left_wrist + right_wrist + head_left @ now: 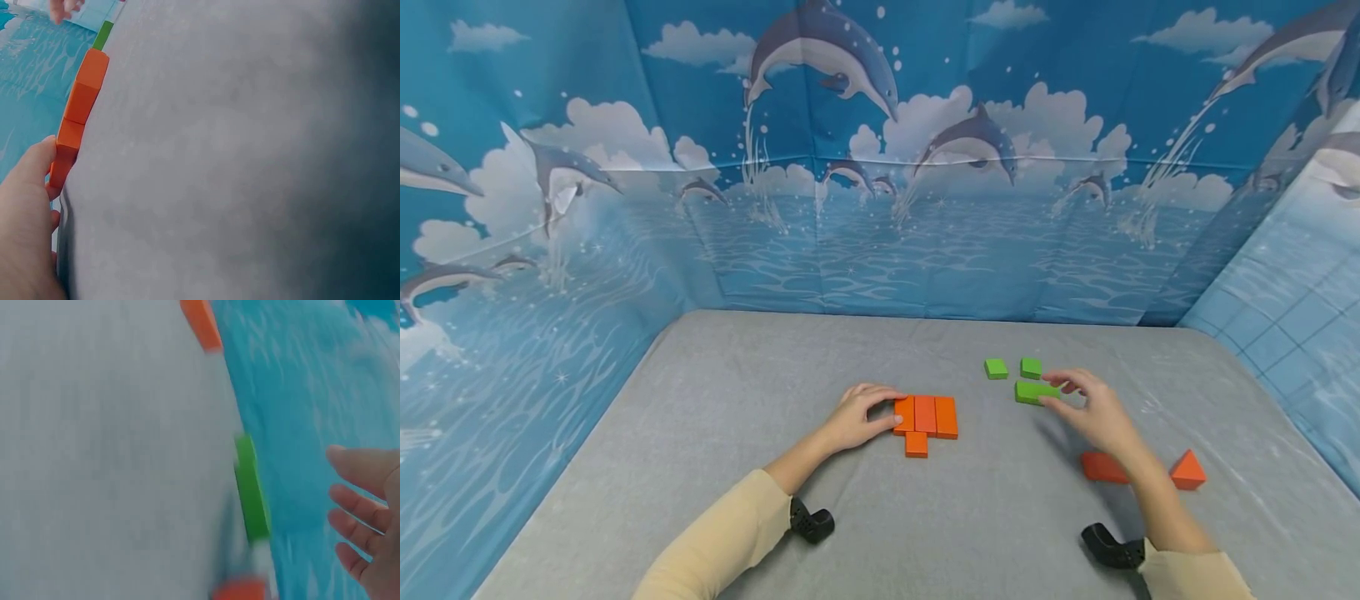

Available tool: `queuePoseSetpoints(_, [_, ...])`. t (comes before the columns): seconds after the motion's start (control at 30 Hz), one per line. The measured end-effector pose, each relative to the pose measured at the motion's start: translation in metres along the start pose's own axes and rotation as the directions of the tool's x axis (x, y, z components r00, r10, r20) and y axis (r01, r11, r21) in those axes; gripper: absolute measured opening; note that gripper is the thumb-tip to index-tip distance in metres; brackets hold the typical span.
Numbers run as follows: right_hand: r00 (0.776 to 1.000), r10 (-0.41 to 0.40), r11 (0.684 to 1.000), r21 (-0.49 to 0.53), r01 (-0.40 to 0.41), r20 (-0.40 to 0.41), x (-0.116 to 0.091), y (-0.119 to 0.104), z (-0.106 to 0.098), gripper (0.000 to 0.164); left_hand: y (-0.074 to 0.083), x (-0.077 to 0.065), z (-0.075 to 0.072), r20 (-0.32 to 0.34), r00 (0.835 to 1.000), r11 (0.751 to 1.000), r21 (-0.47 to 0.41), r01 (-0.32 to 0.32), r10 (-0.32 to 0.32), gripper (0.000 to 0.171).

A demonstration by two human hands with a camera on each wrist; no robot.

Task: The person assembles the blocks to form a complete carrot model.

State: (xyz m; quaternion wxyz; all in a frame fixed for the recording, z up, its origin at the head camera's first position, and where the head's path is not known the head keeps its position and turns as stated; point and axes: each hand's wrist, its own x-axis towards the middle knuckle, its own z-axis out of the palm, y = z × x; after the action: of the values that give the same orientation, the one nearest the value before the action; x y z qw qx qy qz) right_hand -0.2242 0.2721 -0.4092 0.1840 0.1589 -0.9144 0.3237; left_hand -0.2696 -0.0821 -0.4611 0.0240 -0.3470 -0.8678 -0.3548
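Several orange blocks lie flat together near the middle of the table: a left block [904,410], a middle block [925,415], a right block [947,417], and a small square one [916,445] at their near side. My left hand [857,419] holds the left orange block at its outer side, thumb at the near end and index finger at the far end. Over the near end of a long green block [1033,392], my right hand [1096,410] hovers with thumb and fingers apart. The right wrist view shows that hand [369,515] with nothing between its fingers.
Behind the long green block lie two small green squares, one left [996,368] and one right [1031,367]. A red-orange block [1099,467], partly behind my right forearm, and an orange triangle [1188,472] are nearer me. A dolphin-printed curtain [880,250] borders the grey table [760,375].
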Motion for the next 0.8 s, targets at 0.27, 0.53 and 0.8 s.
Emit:
queuePoseSetpoints(0.27, [0.977, 0.213, 0.975, -0.072, -0.211, 0.014, -0.027, 0.037, -0.030, 0.036, -0.002, 0.000, 0.002, -0.010, 1.000, 1.000, 0.009, -0.004, 0.004, 0.039])
queuePoseSetpoints(0.53, [0.946, 0.324, 0.938, -0.133, -0.319, 0.016, -0.048, 0.049, -0.032, 0.045, -0.004, 0.001, 0.001, -0.005, 1.000, 1.000, 0.007, -0.005, 0.005, 0.039])
queuePoseSetpoints(0.8, [0.910, 0.413, 0.895, -0.197, -0.400, 0.028, -0.051, 0.052, -0.032, 0.049, -0.003, 0.001, 0.002, 0.001, 1.000, 1.000, 0.008, 0.007, -0.007, 0.039])
